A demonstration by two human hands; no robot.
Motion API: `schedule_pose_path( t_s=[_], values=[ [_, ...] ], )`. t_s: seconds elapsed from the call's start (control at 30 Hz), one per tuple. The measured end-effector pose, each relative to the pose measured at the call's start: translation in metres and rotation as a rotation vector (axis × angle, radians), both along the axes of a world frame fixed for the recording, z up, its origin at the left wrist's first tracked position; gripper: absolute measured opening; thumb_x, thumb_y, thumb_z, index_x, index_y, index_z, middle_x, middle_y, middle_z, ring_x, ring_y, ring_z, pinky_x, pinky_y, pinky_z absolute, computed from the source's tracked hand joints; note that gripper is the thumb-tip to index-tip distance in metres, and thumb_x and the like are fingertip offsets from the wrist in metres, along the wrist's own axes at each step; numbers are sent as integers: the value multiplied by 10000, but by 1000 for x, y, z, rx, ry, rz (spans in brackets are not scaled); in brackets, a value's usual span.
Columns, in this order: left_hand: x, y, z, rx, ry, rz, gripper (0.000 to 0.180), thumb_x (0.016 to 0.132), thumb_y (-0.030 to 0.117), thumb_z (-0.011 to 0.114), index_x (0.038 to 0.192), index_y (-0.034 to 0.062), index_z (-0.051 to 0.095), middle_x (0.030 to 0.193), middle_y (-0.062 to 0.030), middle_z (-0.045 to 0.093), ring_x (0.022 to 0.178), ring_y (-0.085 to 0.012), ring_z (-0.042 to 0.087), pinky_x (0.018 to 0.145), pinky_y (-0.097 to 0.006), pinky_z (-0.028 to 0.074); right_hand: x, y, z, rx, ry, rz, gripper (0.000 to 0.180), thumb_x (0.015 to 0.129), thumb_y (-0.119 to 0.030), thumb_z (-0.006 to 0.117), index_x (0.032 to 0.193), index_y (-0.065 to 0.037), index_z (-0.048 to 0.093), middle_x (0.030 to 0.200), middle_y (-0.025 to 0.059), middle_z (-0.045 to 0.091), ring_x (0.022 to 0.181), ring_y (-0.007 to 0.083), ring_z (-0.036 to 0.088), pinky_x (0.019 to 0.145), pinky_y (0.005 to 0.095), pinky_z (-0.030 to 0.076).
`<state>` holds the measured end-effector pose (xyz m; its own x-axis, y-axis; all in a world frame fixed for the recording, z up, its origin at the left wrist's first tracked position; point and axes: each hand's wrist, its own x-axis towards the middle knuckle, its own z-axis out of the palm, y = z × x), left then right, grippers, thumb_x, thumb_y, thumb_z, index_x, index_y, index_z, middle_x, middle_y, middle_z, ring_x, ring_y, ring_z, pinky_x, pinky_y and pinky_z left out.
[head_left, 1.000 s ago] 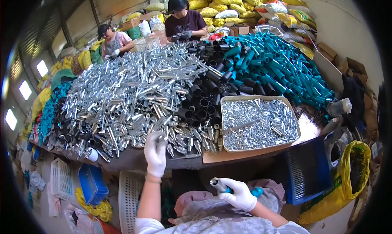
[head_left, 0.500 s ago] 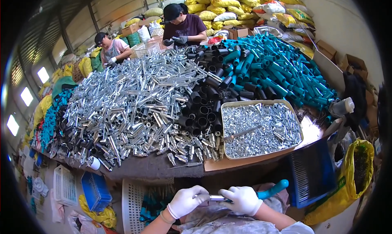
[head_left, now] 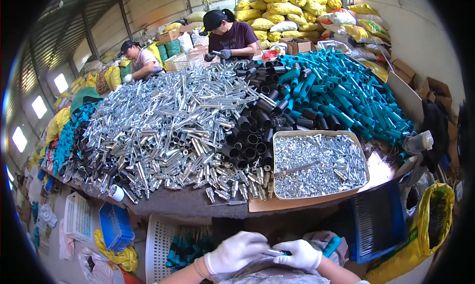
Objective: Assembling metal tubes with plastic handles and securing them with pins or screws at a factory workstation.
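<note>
In front of my lap, my right hand, in a white glove, is closed around a metal tool with a teal handle. The handle sticks out past the right side of that hand. Between my hands shows a short stretch of the tool's shiny metal shaft. My left hand, also gloved, is curled over the shaft's other end, its fingers bent and partly hiding it. Across the bench, a big heap of silvery metal parts lies beside black sleeves and teal tubes.
A shallow tray of small metal pieces sits at the bench's near edge, a flat strip across it. Below are a white crate, blue crates and a yellow sack. Two people work behind the heap.
My left hand has shifted right and slightly down, over the shaft. The tool has turned, so less handle shows beyond my right hand. The whole view has shifted a little.
</note>
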<state>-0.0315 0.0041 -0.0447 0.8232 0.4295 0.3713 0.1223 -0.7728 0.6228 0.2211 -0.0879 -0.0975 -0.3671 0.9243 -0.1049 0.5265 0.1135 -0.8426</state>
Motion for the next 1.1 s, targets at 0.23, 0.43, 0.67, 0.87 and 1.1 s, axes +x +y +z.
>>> schedule_pose_path(
  t_s=[0.23, 0.43, 0.67, 0.87, 1.1],
  values=[
    [-7, -2, -10, -443, 304, 247, 291, 954, 284, 681, 1136, 61, 718, 1021, -146, 736, 919, -319, 725, 789, -372, 572, -28, 6, 13, 283, -313, -71, 383, 911, -421, 683, 1168, -136, 702, 889, 135, 702, 782, 341, 710, 668, 442, 564],
    [-4, -19, -9, 55, -23, 20, 375, 755, 130, 787, 1118, 58, 724, 929, -106, 719, 764, -294, 694, 680, -371, 562, -3, 8, 10, 114, -19, 93, 478, 903, -500, 698, 1192, -121, 719, 986, 166, 730, 877, 370, 709, 770, 427, 565],
    [-7, -23, 1, 48, -45, -44, 313, 799, 156, 776, 1090, 56, 719, 920, -116, 726, 788, -317, 706, 694, -376, 571, 5, 9, 13, -31, 0, 220, 499, 894, -496, 718, 1218, -117, 712, 1006, 173, 735, 893, 369, 715, 797, 423, 566],
    [-2, -32, -48, -668, 53, 467, 210, 986, 184, 667, 1104, 11, 683, 933, -118, 745, 870, -160, 714, 779, -319, 557, -22, 6, 16, 385, -372, -8, 317, 889, -400, 697, 1018, -116, 643, 820, 147, 675, 721, 347, 695, 631, 457, 549],
    [-10, -24, -42, -302, 66, 68, 282, 940, 121, 701, 1212, 57, 669, 1184, -124, 719, 1107, -299, 696, 918, -382, 548, 9, 16, -7, 69, -24, 210, 562, 910, -491, 692, 1332, -123, 654, 1031, 223, 736, 878, 370, 736, 781, 460, 585]
  ],
)
